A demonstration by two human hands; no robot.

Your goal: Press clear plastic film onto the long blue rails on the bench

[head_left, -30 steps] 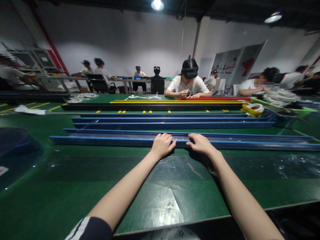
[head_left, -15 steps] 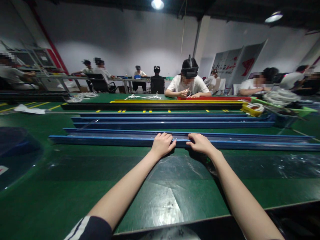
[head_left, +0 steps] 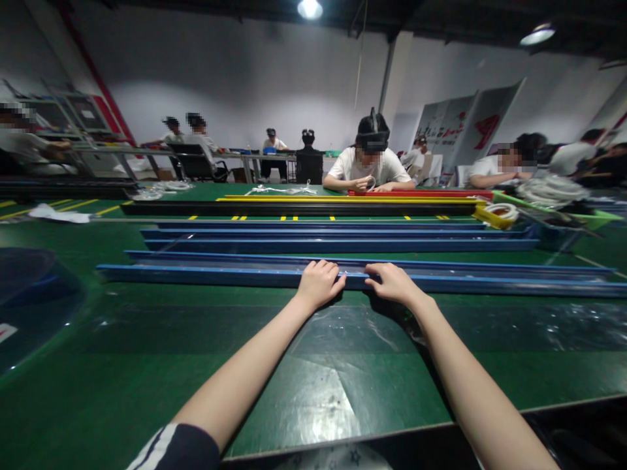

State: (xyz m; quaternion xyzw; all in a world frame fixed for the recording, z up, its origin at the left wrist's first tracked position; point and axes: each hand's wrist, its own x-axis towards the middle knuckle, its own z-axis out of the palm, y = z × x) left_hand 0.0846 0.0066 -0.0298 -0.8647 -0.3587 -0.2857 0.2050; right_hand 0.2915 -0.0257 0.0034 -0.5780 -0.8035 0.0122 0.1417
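A long blue channel [head_left: 206,277] with raised front and back edges lies across the green table [head_left: 274,385]. My left hand [head_left: 319,284] grips its near edge, fingers over the top and thumb pointing right. A short gap to the right, my right hand [head_left: 392,282] holds the same edge, its thumb on the front side and its fingers reaching over. Something clear and shiny shows inside the channel between my hands; I cannot make out its shape. A clear plastic strip [head_left: 196,329] lies flat on the table beneath my forearms.
Another blue channel section [head_left: 343,245] lies just behind, then black [head_left: 294,207], yellow [head_left: 343,198] and red [head_left: 421,194] strips. At right stand a yellow tray [head_left: 494,215] and a green bin [head_left: 595,212] with white coils. A co-worker [head_left: 369,160] sits opposite. Clear plastic [head_left: 39,307] curves at left.
My right fingertips have slid very slightly left along the channel's edge. My left hand and the channel look the same.
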